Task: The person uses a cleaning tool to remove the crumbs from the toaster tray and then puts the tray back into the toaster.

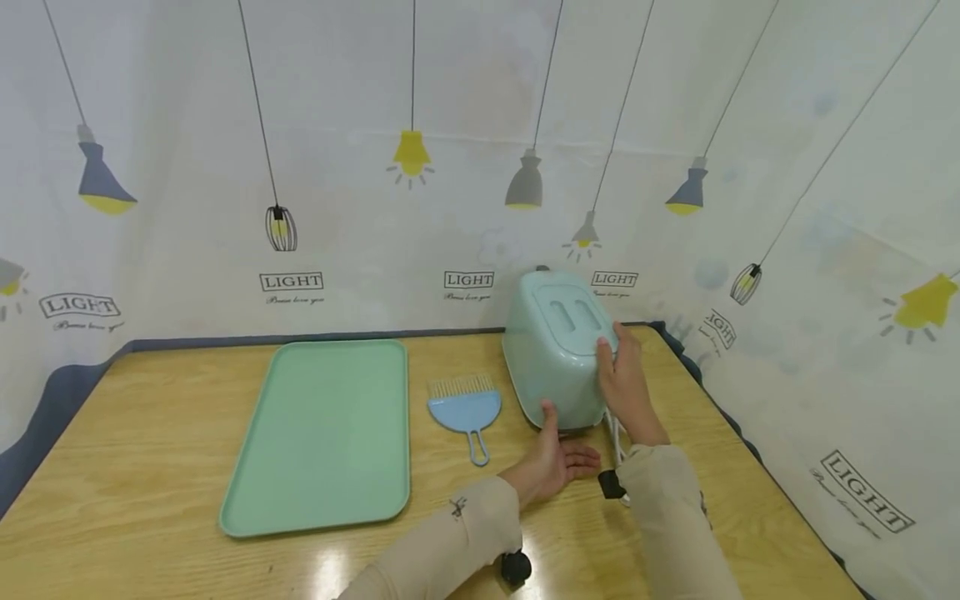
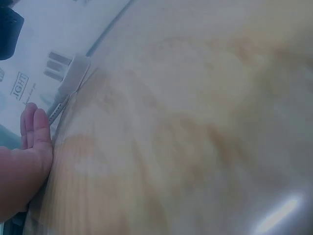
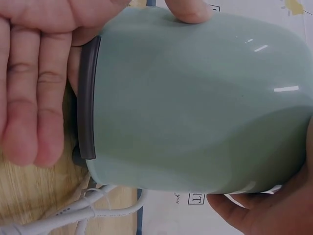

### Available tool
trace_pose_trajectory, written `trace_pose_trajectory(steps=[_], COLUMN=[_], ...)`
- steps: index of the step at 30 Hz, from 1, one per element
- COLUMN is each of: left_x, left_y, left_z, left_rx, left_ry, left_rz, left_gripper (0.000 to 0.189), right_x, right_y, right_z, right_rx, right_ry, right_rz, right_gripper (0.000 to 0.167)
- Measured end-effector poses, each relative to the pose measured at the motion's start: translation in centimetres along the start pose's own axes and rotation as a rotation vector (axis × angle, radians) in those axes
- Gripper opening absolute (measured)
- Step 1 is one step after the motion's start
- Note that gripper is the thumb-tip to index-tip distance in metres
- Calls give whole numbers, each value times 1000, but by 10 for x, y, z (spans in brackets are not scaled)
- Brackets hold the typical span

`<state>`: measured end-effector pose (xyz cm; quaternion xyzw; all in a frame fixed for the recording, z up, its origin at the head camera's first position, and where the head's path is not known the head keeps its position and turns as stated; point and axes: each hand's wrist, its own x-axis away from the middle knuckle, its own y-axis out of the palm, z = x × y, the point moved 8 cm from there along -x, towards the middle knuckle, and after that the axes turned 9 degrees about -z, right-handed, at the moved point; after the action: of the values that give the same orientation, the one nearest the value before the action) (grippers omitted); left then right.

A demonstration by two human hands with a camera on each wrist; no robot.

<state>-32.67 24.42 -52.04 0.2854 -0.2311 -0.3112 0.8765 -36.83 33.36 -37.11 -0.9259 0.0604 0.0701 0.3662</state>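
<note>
A pale green two-slot toaster (image 1: 551, 367) stands near the back right of the table, its lid-covered top tilted toward the back. My left hand (image 1: 553, 467) holds its near lower edge, thumb up on the side and a finger under the dark base rim (image 3: 88, 98); the other fingers stretch out free. Higher up, my right hand (image 1: 628, 383) grips the upper right corner, thumb on top. A white cord (image 3: 73, 215) hangs below the toaster. Its pronged plug (image 2: 73, 73) shows in the left wrist view.
Left of the toaster lies a blue brush (image 1: 465, 410) with pale bristles. Further left is a green tray (image 1: 322, 442). A cloth wall (image 1: 337, 167) printed with lamps rises along the back and right edges of the wooden table (image 1: 157, 467).
</note>
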Motion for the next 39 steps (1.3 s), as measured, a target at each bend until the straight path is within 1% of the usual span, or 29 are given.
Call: trace_pose_trajectory(steps=[4, 10, 15, 18, 22, 25, 27, 30, 33, 35, 39], left_x=[0, 1, 2, 1, 1, 2, 3, 4, 5, 5, 3], left_y=[2, 2, 0, -2, 0, 2, 3, 4, 5, 4, 1], left_z=[3, 1, 2, 3, 2, -1, -1, -2, -2, -2, -3], left_rx=[-9, -32, -54, -90, -107, -75, -49, -30, -26, -20, 13], left_ry=[2, -13, 13, 25, 20, 27, 47, 88, 134, 154, 175], left_rz=[21, 77, 118, 129, 107, 78, 53, 8, -17, -21, -16], left_gripper=[111, 104, 103, 100, 97, 95, 89, 67, 48, 44, 45], right_x=[0, 2, 1, 0, 0, 1, 2, 3, 3, 2, 2], right_y=[-3, 1, 3, 4, 3, 2, 2, 2, 1, 1, 1], right_z=[-4, -6, -9, -11, -7, -6, -6, -7, -6, -6, -4], right_rx=[-2, 45, 52, 47, 56, 62, 58, 54, 53, 52, 51], right_ry=[-28, -6, -23, -41, -27, -17, -13, -11, -6, -3, 1], right_rz=[21, 2, 19, 18, 16, 9, -1, -10, -10, -5, -4], right_gripper=[59, 60, 59, 59, 59, 60, 61, 61, 60, 60, 61])
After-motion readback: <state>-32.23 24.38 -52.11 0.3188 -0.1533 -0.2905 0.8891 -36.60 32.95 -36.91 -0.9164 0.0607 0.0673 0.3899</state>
